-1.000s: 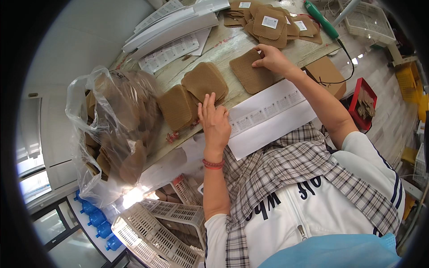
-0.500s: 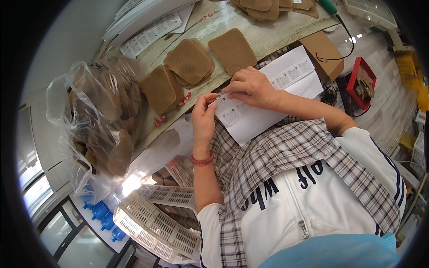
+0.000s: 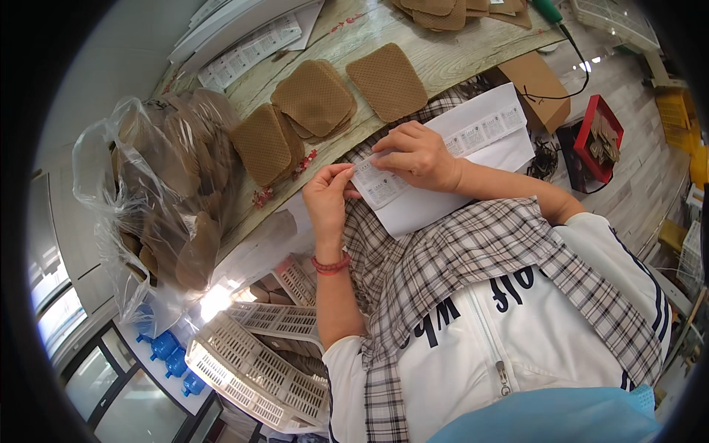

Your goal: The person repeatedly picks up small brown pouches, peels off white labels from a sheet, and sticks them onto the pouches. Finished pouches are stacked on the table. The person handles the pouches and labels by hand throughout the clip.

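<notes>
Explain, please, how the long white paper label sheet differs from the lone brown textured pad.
The long white paper label sheet is printed and straight-cornered; the lone brown textured pad is round-cornered. The sheet is partly under the right hand; the pad lies on the wood-grain table. Both look thin.

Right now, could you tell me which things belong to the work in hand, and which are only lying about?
In use, I judge:
label sheet, with the left hand and right hand at its left end
probably the single brown pad and two pad stacks

Lying about, it seems:
green tool
cardboard box
red box
white crates
blue bottles
</notes>
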Tool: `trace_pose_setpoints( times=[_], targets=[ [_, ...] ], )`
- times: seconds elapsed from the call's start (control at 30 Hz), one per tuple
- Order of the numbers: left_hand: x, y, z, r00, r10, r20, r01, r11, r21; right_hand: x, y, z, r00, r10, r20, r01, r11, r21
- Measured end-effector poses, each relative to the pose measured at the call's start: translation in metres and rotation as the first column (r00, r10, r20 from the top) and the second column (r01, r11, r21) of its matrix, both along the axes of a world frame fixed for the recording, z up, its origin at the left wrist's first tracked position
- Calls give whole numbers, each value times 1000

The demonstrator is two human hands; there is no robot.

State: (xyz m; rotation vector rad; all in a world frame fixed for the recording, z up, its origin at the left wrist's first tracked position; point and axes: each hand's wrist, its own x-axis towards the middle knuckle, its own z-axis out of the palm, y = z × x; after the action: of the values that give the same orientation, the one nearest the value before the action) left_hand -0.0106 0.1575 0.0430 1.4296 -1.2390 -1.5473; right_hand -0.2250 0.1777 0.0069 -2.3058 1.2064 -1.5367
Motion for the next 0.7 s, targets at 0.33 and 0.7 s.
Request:
trace_pose_setpoints(
  times=[0.33, 0.7],
  targets=[
    [3, 1, -3, 1000, 14, 13, -14, 998, -57, -1, 2, -9, 995, -6, -96, -1, 998, -68],
    [2, 4, -5, 998, 68, -6, -68, 997, -24, 16, 7, 1, 991, -76, 112, 59, 987, 150]
  ],
)
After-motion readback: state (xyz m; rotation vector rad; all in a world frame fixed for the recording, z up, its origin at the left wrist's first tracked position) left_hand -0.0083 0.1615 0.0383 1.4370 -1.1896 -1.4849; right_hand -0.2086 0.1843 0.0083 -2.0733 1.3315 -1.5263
